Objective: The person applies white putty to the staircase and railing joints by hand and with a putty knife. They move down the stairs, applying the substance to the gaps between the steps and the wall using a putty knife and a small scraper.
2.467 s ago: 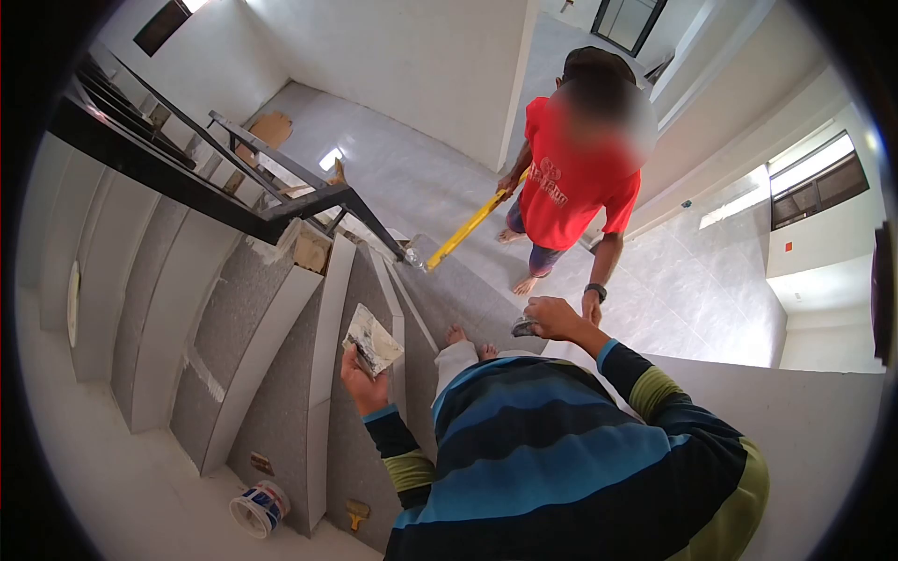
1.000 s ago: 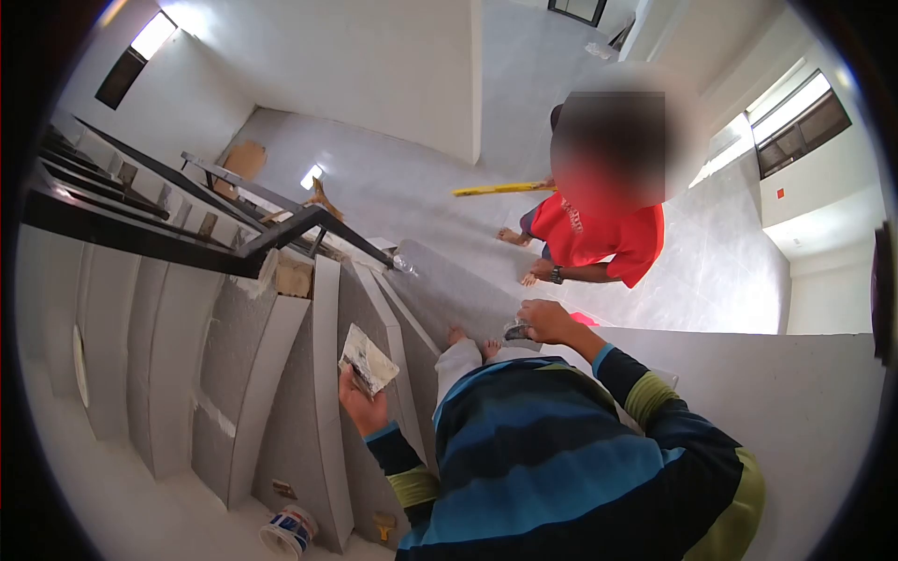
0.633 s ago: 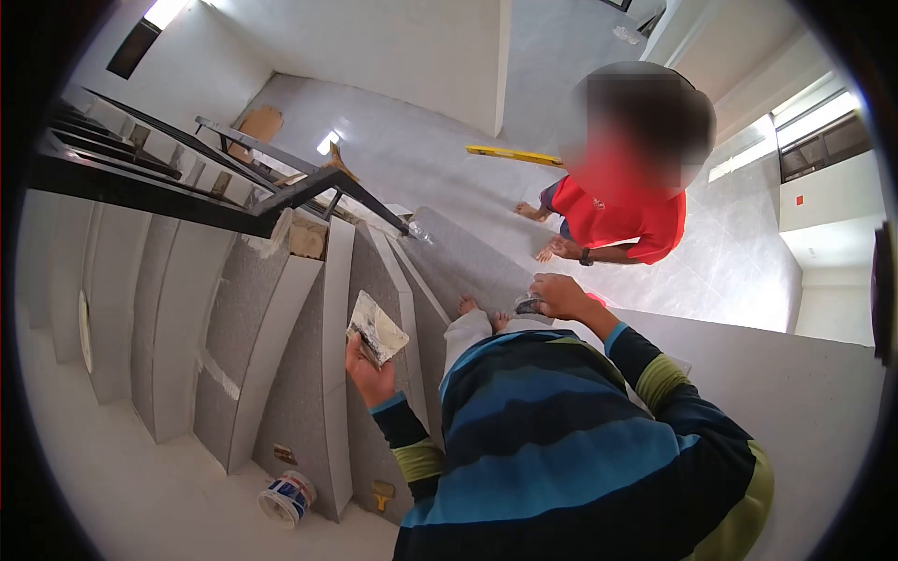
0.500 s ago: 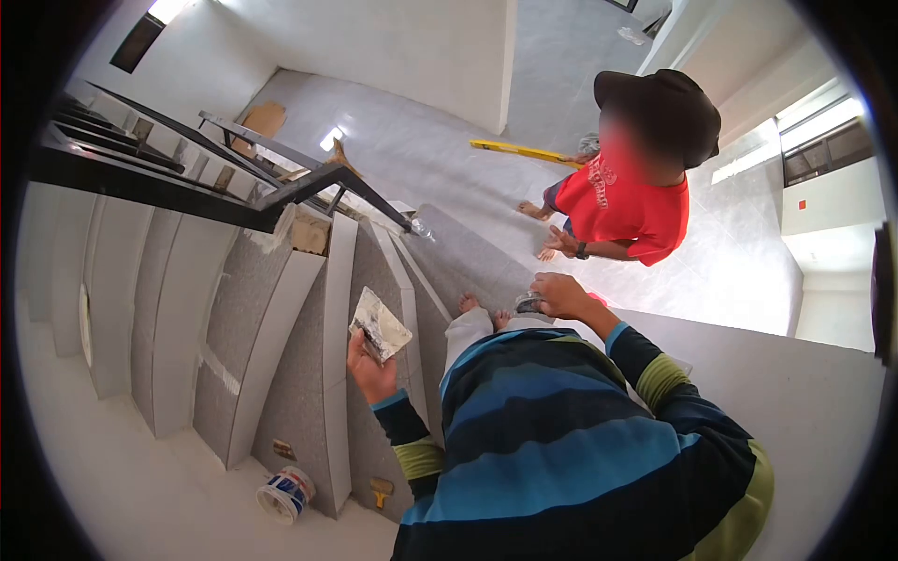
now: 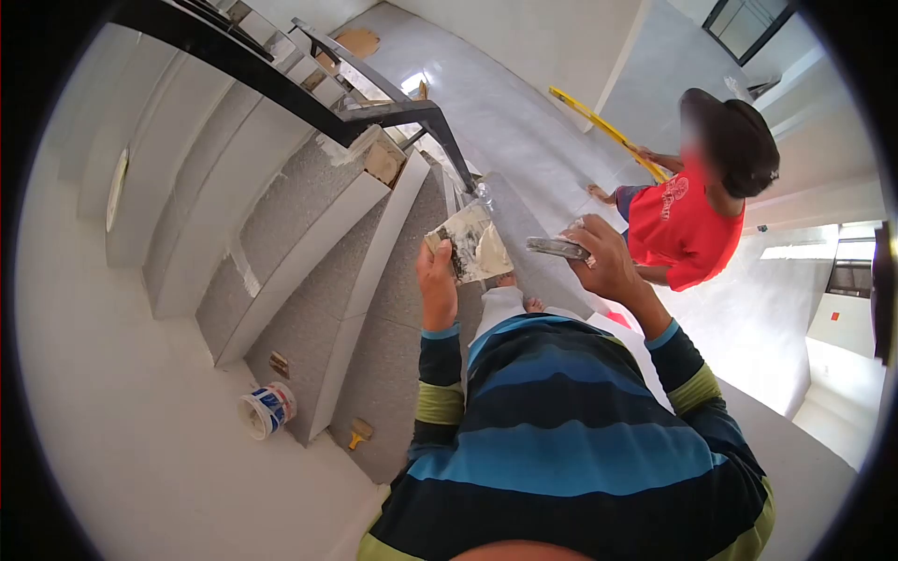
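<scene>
My left hand (image 5: 438, 285) grips the edge of a flat, square board (image 5: 481, 245) smeared with pale paste and dark marks. To the right of it, my right hand (image 5: 606, 260) is closed round a grey metal trowel (image 5: 557, 247), whose blade points toward the board with a gap between them. Both hands are held in front of my striped shirt, above my bare feet on the stairs.
Grey steps (image 5: 351, 271) curve along the left under a black railing (image 5: 253, 75). A white bucket (image 5: 267, 409) and a yellow-handled brush (image 5: 359, 432) sit on the steps. At right, a person in a red shirt (image 5: 687, 224) holds a yellow level (image 5: 608, 133).
My right hand has risen with the trowel and come nearer the board. My view has turned, and the co-worker's yellow level now slants more steeply.
</scene>
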The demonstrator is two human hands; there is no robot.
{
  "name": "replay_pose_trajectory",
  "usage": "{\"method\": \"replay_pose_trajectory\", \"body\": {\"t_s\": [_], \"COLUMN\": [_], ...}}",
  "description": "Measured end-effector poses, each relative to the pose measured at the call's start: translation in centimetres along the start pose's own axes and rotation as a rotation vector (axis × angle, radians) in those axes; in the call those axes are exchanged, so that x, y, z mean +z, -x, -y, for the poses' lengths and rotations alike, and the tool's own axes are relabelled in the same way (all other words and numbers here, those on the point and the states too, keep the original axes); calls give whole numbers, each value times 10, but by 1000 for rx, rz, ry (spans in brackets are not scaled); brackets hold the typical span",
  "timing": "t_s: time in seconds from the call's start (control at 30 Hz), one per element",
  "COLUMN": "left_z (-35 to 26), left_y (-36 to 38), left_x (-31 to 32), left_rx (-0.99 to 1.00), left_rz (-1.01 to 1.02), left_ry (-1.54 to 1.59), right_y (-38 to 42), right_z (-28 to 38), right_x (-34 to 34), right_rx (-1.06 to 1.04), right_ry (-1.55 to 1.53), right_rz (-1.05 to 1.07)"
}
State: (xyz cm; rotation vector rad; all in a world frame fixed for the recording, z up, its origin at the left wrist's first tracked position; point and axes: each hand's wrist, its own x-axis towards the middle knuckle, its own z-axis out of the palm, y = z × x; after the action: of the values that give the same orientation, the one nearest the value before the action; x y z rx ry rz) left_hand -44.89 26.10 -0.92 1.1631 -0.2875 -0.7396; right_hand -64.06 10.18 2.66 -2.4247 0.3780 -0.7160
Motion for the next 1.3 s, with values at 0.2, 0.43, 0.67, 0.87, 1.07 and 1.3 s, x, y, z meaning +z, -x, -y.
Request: {"method": "replay_pose_trajectory", "body": {"t_s": [0.2, 0.43, 0.67, 0.87, 1.07, 1.3], "left_z": [-2, -18, -35, -54, -42, -13], "left_y": [-13, -11, -45, -83, -104, -125], "left_x": [6, 5, 0, -12, -34, -84], "left_rx": [218, 265, 476, 647, 591, 455], "left_rz": [30, -16, -14, 55, 105, -237], "left_ry": [-97, -303, -590, -829, -851, -614], "right_y": [-52, -88, -139, -176, -220, -277], "right_z": [10, 19, 6, -11, -29, -70], "right_x": [-21, -20, 6, 36, 55, 85], "right_rx": [-214, -328, -437, -492, -449, -468], "right_ry": [43, 59, 184, 190, 78, -36], "right_rz": [89, 158, 170, -39, -236, -247]}}
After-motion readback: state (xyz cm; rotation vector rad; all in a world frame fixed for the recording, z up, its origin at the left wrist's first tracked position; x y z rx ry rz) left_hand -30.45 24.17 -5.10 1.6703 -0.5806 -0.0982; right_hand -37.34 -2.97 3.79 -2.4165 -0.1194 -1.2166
